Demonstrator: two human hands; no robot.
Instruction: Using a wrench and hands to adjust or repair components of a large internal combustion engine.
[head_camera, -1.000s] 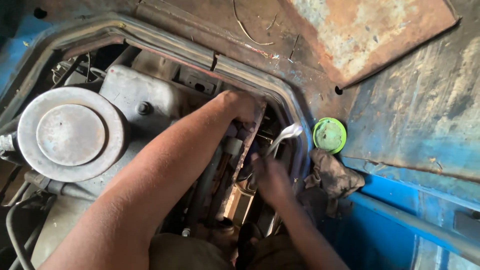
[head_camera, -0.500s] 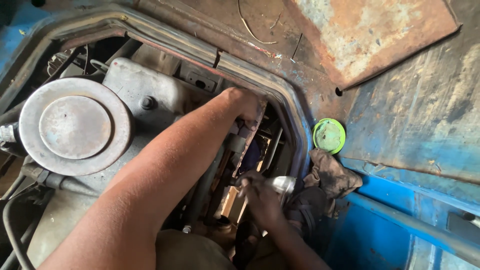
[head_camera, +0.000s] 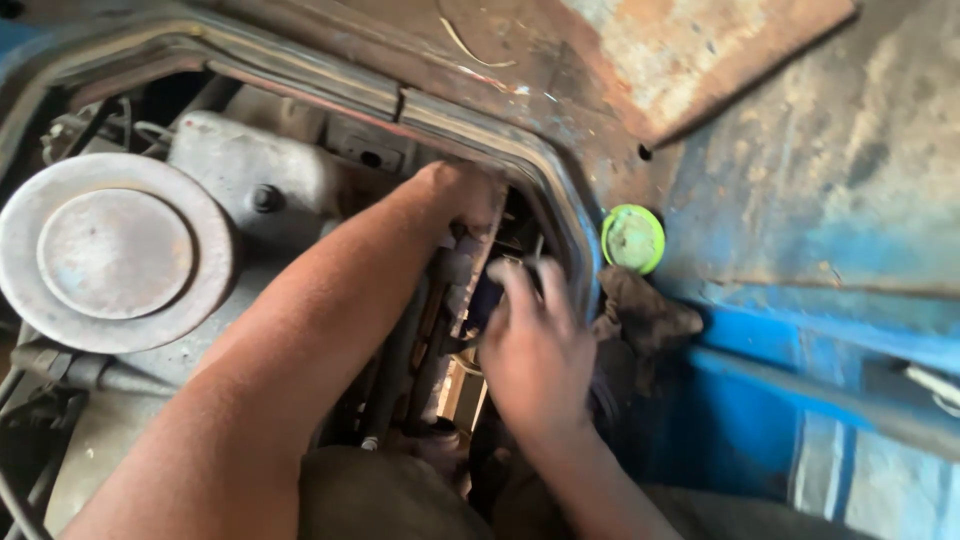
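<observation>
Rusty bracket (head_camera: 478, 262) sits deep in the engine bay, under the left hand (head_camera: 462, 196), whose grip wraps its top edge. The right hand (head_camera: 535, 345) has moved up beside it since half a second ago, its pale tool gone from sight; its fingers lie flat, grip unclear. A green cap (head_camera: 633, 238) lies nearby, right.

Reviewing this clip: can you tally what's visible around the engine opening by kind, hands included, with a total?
Hands: 2, left hand and right hand, both down in the engine opening
Round grey air cleaner cover: 1
Green round cap: 1
Dark rag: 1
Total: 5
</observation>
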